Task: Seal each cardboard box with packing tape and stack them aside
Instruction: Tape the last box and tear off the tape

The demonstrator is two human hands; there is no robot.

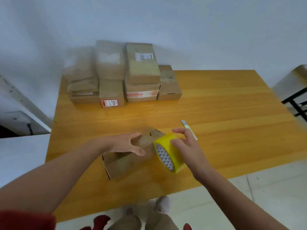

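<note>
A small cardboard box point(126, 161) lies on the wooden table point(224, 123) in front of me. My left hand point(127, 143) rests on its top, fingers spread and bent over the far edge. A yellow roll of packing tape point(169, 153) stands against the box's right end. My right hand point(187, 146) is at the roll, thumb on its outer face and fingers extended above it. Stacked cardboard boxes point(123, 75) sit at the table's far left.
A utility knife point(188, 128) lies on the table just beyond my right hand. A white surface point(20, 155) adjoins the table on the left, and a metal-framed table point(294, 90) stands at the right. My legs and feet show below the near edge.
</note>
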